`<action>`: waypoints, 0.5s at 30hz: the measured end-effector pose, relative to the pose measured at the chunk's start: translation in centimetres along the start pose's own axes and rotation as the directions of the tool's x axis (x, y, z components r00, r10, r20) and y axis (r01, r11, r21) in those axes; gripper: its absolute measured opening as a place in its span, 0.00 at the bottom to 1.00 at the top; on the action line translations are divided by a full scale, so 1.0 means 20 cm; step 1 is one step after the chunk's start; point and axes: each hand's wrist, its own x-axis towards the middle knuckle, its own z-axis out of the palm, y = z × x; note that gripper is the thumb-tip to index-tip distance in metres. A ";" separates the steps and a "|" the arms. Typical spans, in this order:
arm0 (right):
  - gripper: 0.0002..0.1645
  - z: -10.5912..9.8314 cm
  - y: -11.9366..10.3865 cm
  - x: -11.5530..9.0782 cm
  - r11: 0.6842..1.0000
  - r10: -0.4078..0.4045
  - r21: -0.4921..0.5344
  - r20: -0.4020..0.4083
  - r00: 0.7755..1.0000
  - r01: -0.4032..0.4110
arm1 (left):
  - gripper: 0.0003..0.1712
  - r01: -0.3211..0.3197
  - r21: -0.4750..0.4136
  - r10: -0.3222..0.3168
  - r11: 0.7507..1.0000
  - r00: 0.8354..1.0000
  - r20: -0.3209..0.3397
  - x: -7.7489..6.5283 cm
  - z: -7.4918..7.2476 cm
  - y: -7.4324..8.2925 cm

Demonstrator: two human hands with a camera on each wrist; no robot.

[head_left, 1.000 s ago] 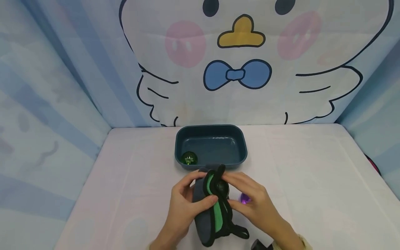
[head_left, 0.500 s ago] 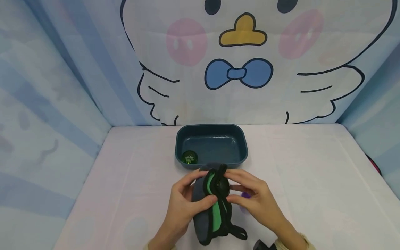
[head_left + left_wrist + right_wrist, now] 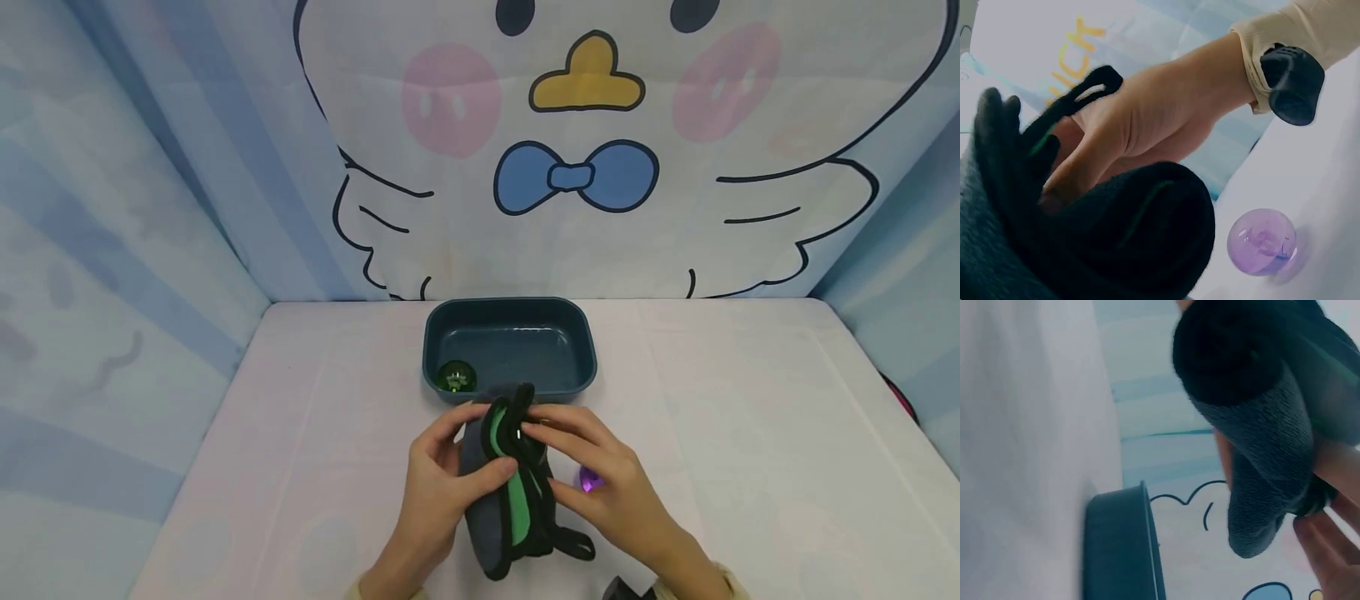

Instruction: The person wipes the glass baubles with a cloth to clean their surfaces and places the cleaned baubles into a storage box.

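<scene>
Grey fuzzy cloth (image 3: 507, 510) curves where left hand (image 3: 438, 492) grips and right hand (image 3: 609, 477) pinches. A glossy purple ball (image 3: 1262, 242) sits nearby.

Head view: purple ball (image 3: 589, 479) partly behind right hand (image 3: 611, 477). Right-wrist view: tray (image 3: 1116, 550) cut off below.

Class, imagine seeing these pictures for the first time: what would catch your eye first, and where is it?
The huge cartoon with a blue bow tie fills the back wall. Nearer, the left hand and right hand hold a dark cloth item with green strips. A green ball sits in the near left corner of the blue tray, while a purple ball lies on the pale table.
</scene>
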 end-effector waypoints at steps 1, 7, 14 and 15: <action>0.24 0.01 0.00 0.00 0.999 -0.036 -0.014 -0.009 0.999 0.036 | 0.32 0.000 -0.002 0.000 1.000 1.000 0.006 0.00 0.00 0.00; 0.24 0.01 0.00 0.00 0.998 -0.039 -0.051 -0.042 0.998 0.036 | 0.32 0.024 0.001 -0.024 1.000 0.999 0.023 0.00 0.00 0.00; 0.33 0.00 -0.03 0.00 0.969 0.245 0.027 -0.034 0.969 -0.245 | 0.32 0.021 -0.021 -0.019 1.000 0.997 0.074 0.01 -0.01 0.00; 0.33 0.00 -0.03 0.00 0.967 0.254 0.020 -0.030 0.967 -0.254 | 0.32 0.019 -0.019 -0.018 1.000 0.997 0.073 0.01 -0.01 0.00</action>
